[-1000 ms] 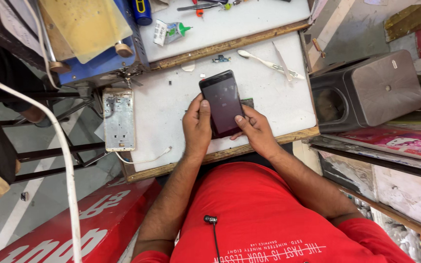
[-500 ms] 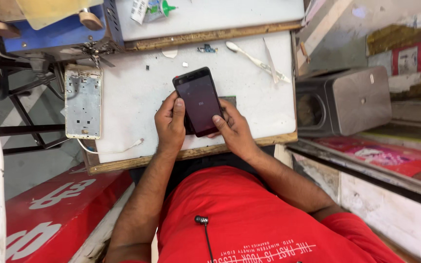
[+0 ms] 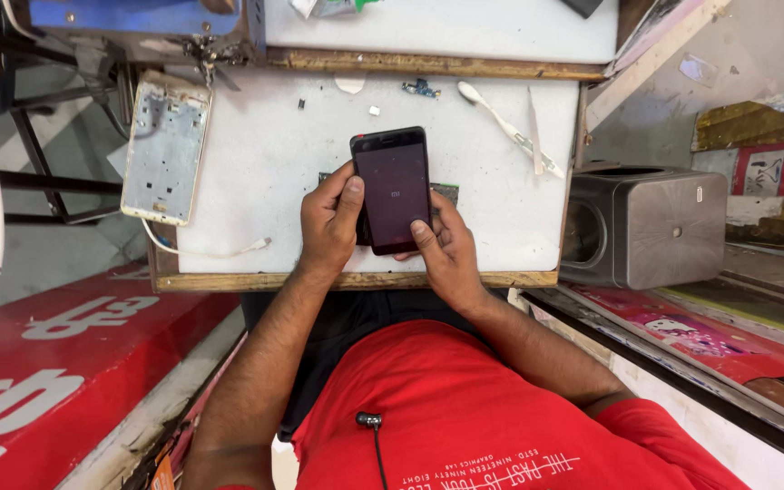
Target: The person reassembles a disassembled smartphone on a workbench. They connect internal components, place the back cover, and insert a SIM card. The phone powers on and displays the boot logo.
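A dark smartphone [image 3: 394,186] with a dim screen is held over a white worktop [image 3: 265,163]. My left hand [image 3: 328,222] grips its left edge, thumb resting on the side. My right hand [image 3: 442,249] supports its lower right corner, thumb on the screen's bottom edge. A small green circuit board [image 3: 446,192] lies on the worktop under the phone, mostly hidden.
An opened phone frame [image 3: 165,150] with a white cable [image 3: 206,249] lies at the worktop's left. A white plastic tool [image 3: 505,127] and small parts lie at the back right. A grey metal box [image 3: 651,227] stands to the right. A red board [image 3: 74,345] is lower left.
The view has shifted so the worktop and phone sit more centred and lower in frame. Both hands keep the same hold on the phone.
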